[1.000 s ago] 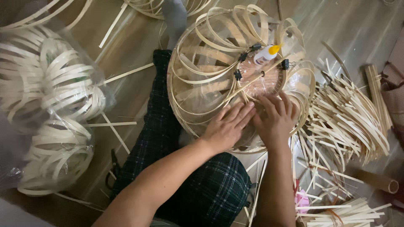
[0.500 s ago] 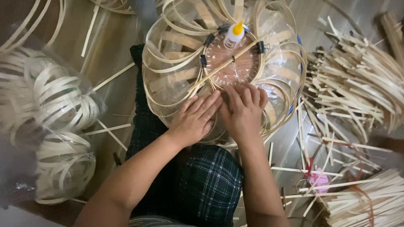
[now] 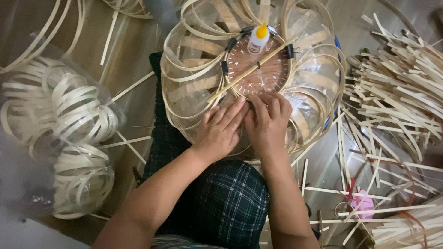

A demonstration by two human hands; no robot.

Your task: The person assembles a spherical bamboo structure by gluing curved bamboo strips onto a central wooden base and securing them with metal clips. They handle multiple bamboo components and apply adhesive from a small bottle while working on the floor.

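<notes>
2 hands, both mine, press flat on the near edge of the bamboo strip frame (image 3: 251, 78) resting on my lap: my left hand (image 3: 220, 131) lies with fingers spread loosely, gripping nothing, and my right hand (image 3: 267, 122) sits just beside it, fingertips pushing down at the rim of the round woven disc (image 3: 258, 74). I judge the curved strips could spring loose under my palms if I ease off unevenly. A white glue bottle with a yellow cap (image 3: 258, 39) lies on the disc and could roll off if I tilt the frame; a thin stick (image 3: 251, 69) crosses the disc too. Black clips (image 3: 229, 44) pinch its edge. Coiled strips in a clear bag (image 3: 69, 138) crowd my left, loose cut strips (image 3: 397, 92) my right
</notes>
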